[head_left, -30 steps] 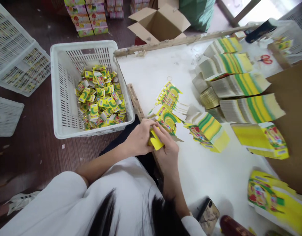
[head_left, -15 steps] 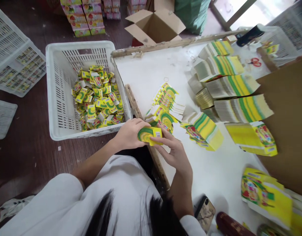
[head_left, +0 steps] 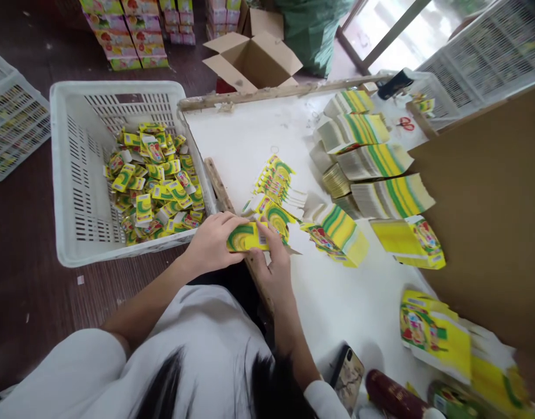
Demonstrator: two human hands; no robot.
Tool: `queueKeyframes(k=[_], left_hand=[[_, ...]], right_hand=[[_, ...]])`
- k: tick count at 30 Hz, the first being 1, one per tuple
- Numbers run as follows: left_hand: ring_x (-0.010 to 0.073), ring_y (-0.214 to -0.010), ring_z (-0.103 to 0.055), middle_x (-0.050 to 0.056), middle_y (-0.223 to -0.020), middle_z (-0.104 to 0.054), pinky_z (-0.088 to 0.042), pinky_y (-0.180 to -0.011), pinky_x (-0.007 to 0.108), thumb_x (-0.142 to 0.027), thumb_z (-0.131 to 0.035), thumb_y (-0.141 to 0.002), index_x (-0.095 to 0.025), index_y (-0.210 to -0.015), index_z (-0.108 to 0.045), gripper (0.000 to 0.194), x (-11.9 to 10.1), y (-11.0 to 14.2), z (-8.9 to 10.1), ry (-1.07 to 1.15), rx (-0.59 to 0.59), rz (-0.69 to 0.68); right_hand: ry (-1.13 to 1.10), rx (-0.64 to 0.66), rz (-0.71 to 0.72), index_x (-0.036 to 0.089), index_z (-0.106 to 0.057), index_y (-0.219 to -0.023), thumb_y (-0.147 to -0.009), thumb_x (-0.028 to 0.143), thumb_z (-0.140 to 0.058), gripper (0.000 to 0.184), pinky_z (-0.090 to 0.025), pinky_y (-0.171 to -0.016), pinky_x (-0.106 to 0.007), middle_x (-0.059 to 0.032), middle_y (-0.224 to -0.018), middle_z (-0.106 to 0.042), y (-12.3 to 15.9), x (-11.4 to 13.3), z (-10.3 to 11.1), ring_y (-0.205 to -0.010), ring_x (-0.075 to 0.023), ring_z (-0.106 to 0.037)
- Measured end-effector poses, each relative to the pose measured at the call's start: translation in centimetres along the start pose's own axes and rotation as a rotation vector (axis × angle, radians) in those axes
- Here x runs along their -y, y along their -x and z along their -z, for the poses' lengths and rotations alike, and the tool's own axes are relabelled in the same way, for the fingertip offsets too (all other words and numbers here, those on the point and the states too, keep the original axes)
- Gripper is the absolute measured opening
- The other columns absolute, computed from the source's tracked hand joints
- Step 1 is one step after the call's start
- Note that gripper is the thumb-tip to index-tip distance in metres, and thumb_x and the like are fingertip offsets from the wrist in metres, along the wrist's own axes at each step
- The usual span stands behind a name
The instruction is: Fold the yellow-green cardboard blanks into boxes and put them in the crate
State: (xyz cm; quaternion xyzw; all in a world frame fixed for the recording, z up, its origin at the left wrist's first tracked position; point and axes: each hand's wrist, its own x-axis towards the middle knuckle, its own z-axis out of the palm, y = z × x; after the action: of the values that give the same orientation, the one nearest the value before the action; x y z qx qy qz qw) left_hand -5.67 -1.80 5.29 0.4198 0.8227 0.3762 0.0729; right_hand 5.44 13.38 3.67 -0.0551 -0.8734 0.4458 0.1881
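Plainly, held a small yellow box point(head_left: 243, 237) between both hands, by the wooden strip point(head_left: 219, 184) along the near edge of the table point(head_left: 337, 314). Reached up from the lower left with the left forearm point(head_left: 149, 302) slanted. Closed the left hand point(head_left: 211, 243) around the box's left end, knuckles upward, with fingers bent narrow over the top side. Came from the lower right with the right forearm point(head_left: 293, 337), elbow near a phone point(head_left: 349, 375). Pinched the barcode end with the right hand point(head_left: 273, 257), forefinger on the far side and thumb on the near.

Could not make out the left thumb, the box's underside or the remaining right fingers, mostly tucked from sight. Found flat cartons point(head_left: 274, 212) just beyond, partly covered by the right hand. Lost some of the shirt point(head_left: 202, 349) under loose dark hair point(head_left: 276, 384). Noted a white basket point(head_left: 62, 174) to the left, bearing small yellow packets point(head_left: 158, 180), many overlapped and half hidden. Saw a crate point(head_left: 18, 110) cut off at the left border and a jar point(head_left: 453, 401) at the bottom. Could not read the blurred lettering on a dark red bottle point(head_left: 392, 390).
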Motion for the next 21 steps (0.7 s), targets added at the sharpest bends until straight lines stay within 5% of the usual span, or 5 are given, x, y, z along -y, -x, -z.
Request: queueKeyframes(k=[3,8,13,21], left_hand=[[0.0285,-0.109,-0.063,0.008,-0.115,-0.068,-0.047,-0.098,0.044,-0.034,-0.077,-0.075,-0.020,-0.121,-0.059,0.051,1.1,0.2,1.5,-0.068,-0.072,0.118],[0.0379,-0.137,-0.042,0.019,-0.145,-0.048,-0.032,-0.115,0.054,-0.033,-0.081,-0.070,-0.015,-0.144,-0.041,0.086,4.3,1.0,3.9,-0.301,-0.535,0.419],[0.0303,-0.129,-0.051,0.014,-0.134,-0.058,-0.038,-0.112,0.048,-0.034,-0.071,-0.082,-0.017,-0.133,-0.054,0.057,4.1,1.3,2.4,-0.126,-0.341,0.268],[0.0253,-0.116,-0.061,0.009,-0.121,-0.067,-0.047,-0.103,0.043,-0.033,-0.066,-0.088,-0.019,-0.122,-0.062,0.037,2.7,1.0,0.3,0.073,-0.140,0.203]], right_hand=[[-0.068,-0.055,-0.042,0.023,-0.047,-0.146,-0.091,0.033,-0.067,0.059,-0.053,-0.104,-0.045,-0.0137,-0.141,-0.060,-0.2,-0.5,1.0,-0.124,-0.0258,-0.063],[0.263,-0.286,-0.101,0.021,-0.071,-0.110,-0.089,0.037,-0.069,0.027,-0.053,-0.097,-0.048,-0.0097,-0.106,-0.075,-0.7,-3.0,4.2,-0.103,-0.0267,-0.068],[0.458,-0.149,-0.194,0.017,-0.069,-0.110,-0.087,0.030,-0.064,0.027,-0.050,-0.092,-0.052,-0.0135,-0.102,-0.071,-0.4,-5.0,4.1,-0.096,-0.0295,-0.064],[0.408,-0.190,-0.205,0.019,-0.059,-0.110,-0.084,0.033,-0.065,0.030,-0.049,-0.087,-0.045,-0.0092,-0.097,-0.065,-0.3,-5.2,3.5,-0.093,-0.0266,-0.060]])
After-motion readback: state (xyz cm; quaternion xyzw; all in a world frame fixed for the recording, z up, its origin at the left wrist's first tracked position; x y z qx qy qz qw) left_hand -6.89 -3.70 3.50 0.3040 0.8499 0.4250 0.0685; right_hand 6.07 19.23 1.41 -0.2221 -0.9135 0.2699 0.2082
